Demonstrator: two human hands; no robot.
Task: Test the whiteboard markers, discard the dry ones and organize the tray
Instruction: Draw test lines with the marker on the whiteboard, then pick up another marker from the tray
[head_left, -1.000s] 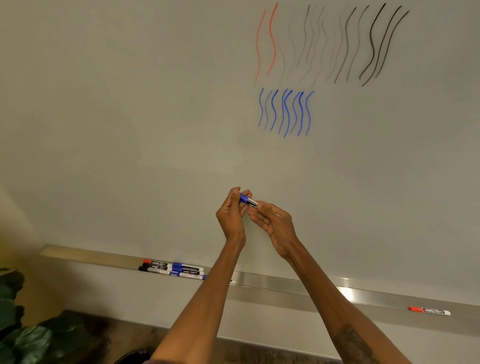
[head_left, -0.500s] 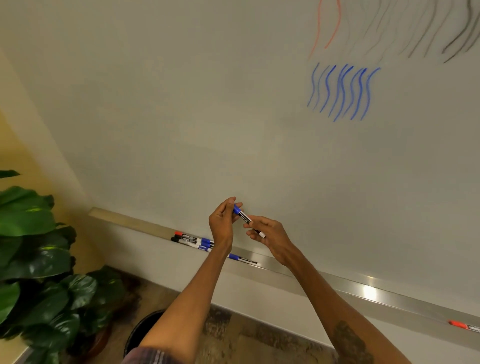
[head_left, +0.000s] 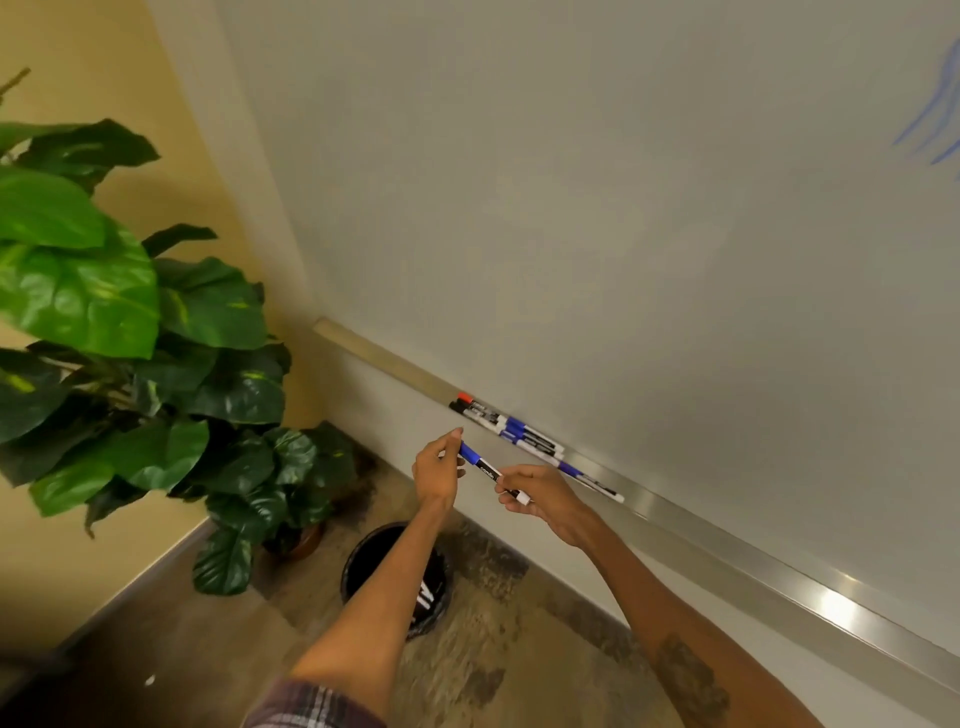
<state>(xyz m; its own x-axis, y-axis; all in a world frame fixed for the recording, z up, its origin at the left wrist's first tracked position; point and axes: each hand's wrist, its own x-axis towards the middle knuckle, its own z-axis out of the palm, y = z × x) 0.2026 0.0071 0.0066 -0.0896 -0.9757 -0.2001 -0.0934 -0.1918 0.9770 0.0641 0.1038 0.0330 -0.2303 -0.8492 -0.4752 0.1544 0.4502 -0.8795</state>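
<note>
Sorting seems to be the step in hand, not testing. Both hands hold one blue marker (head_left: 485, 467) near the middle of the frame, well below the blue strokes (head_left: 930, 119) at the upper right of the whiteboard (head_left: 597, 208). The left hand (head_left: 436, 467) pinches the blue cap end with curled fingers, and the right hand (head_left: 543, 493) pinches the white tail end. The marker is slanted and touches neither the board nor the tray (head_left: 753, 569). The other markers (head_left: 511, 431) lie together in the tray just behind it, and a dark bin (head_left: 363, 556) stands on the floor below the left forearm.

I cannot tell if this marker is dry. If it is, the next move calls for one hand to let go and the other to drop it over the bin. If not, it should be laid parallel beside the group.
</note>
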